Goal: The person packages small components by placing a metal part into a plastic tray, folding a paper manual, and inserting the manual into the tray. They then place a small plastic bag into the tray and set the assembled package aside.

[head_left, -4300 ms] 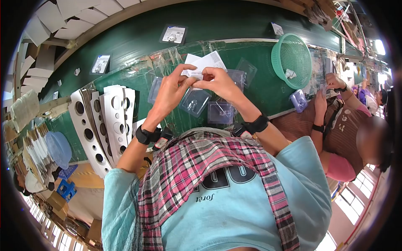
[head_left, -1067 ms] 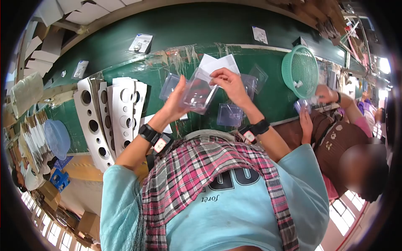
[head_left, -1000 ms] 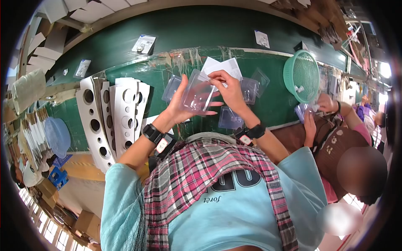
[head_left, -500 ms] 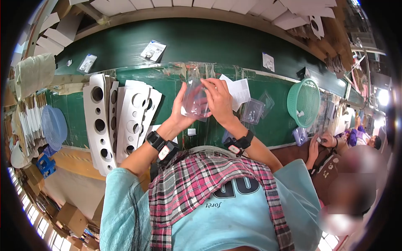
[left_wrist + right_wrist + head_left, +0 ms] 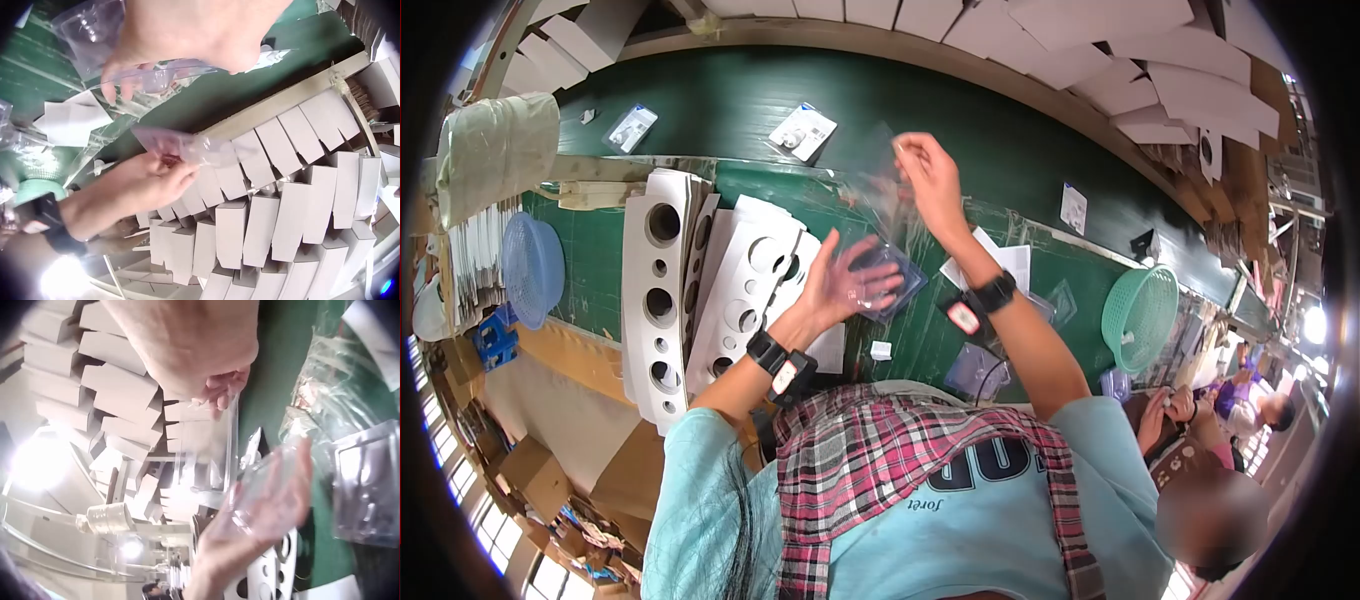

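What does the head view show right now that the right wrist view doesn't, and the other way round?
Only the head view shows the blue basket, the green basket and the plaid garment.

Only the right wrist view shows a large glowing lamp beside the white boxes.

Both show those boxes, the sheets with round holes, the right hand pinching a clear plastic piece, and the left hand with more clear plastic at its palm.

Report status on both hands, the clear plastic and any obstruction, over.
Left hand: carrying one clear shell. Right hand: pinching second clear shell. Loose tray lying near left hand; no visible obstruction.
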Available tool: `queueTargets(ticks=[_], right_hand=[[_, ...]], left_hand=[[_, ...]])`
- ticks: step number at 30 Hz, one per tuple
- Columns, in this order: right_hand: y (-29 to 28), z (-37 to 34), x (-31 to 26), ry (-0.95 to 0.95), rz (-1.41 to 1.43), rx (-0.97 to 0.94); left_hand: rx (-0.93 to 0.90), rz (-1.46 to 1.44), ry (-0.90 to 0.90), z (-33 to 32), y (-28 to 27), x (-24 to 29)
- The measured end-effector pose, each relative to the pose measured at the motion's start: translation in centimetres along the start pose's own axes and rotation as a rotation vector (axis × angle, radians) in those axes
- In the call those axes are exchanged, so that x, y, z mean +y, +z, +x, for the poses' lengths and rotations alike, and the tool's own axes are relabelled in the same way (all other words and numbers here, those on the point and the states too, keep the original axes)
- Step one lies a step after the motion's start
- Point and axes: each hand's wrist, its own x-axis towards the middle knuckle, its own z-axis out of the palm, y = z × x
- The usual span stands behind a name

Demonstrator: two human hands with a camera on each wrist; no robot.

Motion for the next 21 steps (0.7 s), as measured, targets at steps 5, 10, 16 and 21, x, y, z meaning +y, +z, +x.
queueTargets(ticks=[5,10,16,21], right_hand=[[7.1,8.7,3.6,-0.135,-0.277,-0.009],[11.5,11.5,7.6,-0.184,-0.401,0.004],[13.7,12.0,8.9,-0.189,-0.492,0.008],[14.6,12.6,7.8,-0.214,-0.741,-0.028]], left_hand=[[-0.024,-0.016,-0.066,-0.5,-0.3,-0.6],[-0.024,-0.039,-0.058,-1.3,0.2,0.2],[-0.025,-0.076,-0.070,-1.0,-0.2,0.7],[-0.022,-0.106,-0.102,-0.4,-0.1,0.6]])
